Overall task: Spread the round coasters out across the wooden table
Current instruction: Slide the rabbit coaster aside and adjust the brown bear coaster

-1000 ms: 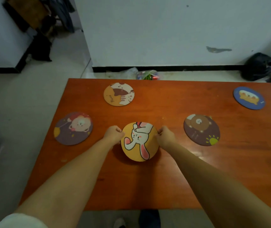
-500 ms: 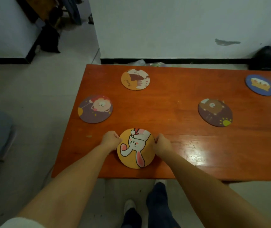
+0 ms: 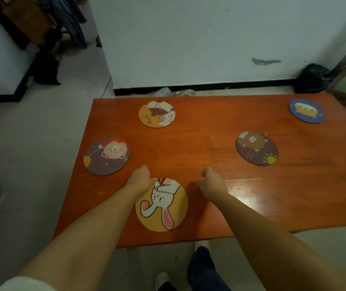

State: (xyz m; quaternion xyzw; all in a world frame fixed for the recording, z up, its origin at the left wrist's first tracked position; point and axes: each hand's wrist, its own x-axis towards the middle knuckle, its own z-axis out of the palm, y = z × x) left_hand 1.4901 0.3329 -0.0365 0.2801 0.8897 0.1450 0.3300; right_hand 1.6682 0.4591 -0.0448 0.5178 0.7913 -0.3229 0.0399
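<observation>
A yellow rabbit coaster [image 3: 163, 208] lies flat on the orange wooden table [image 3: 210, 148], close to its near edge. My left hand [image 3: 140, 179] is curled over that coaster's far-left rim. Just right of the coaster, my right hand [image 3: 212, 183] hovers apart from it, fingers loosely spread and holding nothing. Several other round coasters lie apart on the table: a purple lion one [image 3: 106, 156] at the left, an orange cat one [image 3: 157, 114] at the far left, a brown bear one [image 3: 256, 148] at the right, and a blue one [image 3: 306, 110] at the far right corner.
A white wall with a black skirting stands just behind the table. A black bag [image 3: 312, 77] sits on the floor at the back right, and plastic bags [image 3: 174, 92] lie behind the table's far edge. My feet [image 3: 201, 267] are below the near edge.
Both hands brought the rabbit coaster toward the near edge and laid it flat. My right hand has let go and moved off to the right; my left hand slid to the far-left rim.
</observation>
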